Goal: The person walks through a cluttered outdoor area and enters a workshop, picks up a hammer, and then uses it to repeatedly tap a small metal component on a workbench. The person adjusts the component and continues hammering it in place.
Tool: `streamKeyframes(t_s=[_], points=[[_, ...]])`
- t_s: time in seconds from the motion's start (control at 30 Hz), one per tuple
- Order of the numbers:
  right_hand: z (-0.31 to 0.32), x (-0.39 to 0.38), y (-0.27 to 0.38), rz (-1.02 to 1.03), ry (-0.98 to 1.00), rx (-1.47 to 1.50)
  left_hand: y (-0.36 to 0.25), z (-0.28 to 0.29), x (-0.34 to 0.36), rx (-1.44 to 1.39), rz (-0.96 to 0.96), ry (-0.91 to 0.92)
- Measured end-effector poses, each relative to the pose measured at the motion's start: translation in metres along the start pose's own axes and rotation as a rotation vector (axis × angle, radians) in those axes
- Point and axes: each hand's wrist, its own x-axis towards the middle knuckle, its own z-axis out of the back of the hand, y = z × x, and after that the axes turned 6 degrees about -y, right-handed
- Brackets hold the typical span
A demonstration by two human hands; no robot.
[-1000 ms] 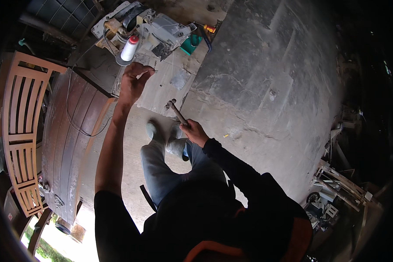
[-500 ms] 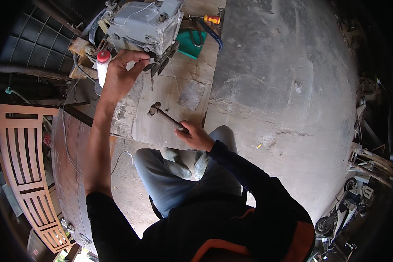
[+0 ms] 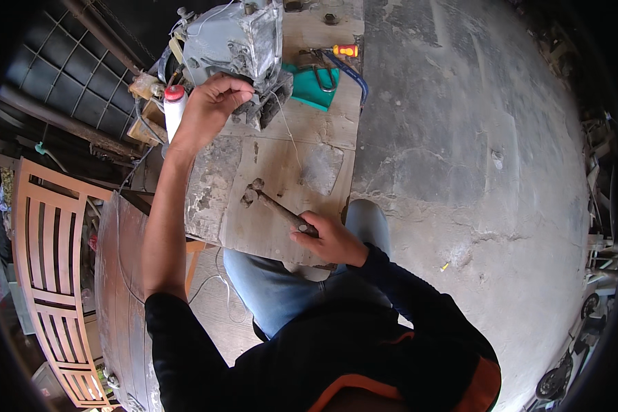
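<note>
My left hand (image 3: 216, 110) reaches to the lower end of a grey metal machine (image 3: 230, 44) with white thread on it, which looks like a sewing machine. Thumb and forefinger are pinched together there; what lies between them is too small to make out. A thin white thread (image 3: 290, 132) hangs from the machine's end over the wooden board (image 3: 250, 223). My right hand (image 3: 331, 238) is wrapped round the wooden handle of a hammer (image 3: 276, 207). The hammer's head points away to the left, at or just above the board.
A white bottle with red cap (image 3: 174, 110) stands left of the machine. To its right lie a green tray (image 3: 314, 94), a yellow-and-red screwdriver (image 3: 346, 50) and a blue curved tool (image 3: 353, 81). A wooden bench (image 3: 48, 275) is at far left, concrete floor (image 3: 460, 192) at right.
The view has shifted, and the board now covers my feet and lower legs. My left hand stays at the machine, fingers pinched. The hammer stays in my right hand, its handle slightly turned.
</note>
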Motion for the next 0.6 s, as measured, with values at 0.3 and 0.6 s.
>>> streamKeyframes(t_s=[0.3, 0.6], points=[[0.0014, -0.0015, 0.0048, 0.035, -0.037, -0.022, 0.0010, 0.0012, 0.0070, -0.031, 0.002, 0.084], [-0.0033, -0.0019, 0.0076, 0.085, -0.091, -0.022, 0.0050, 0.0061, 0.0114, -0.080, 0.022, 0.126]])
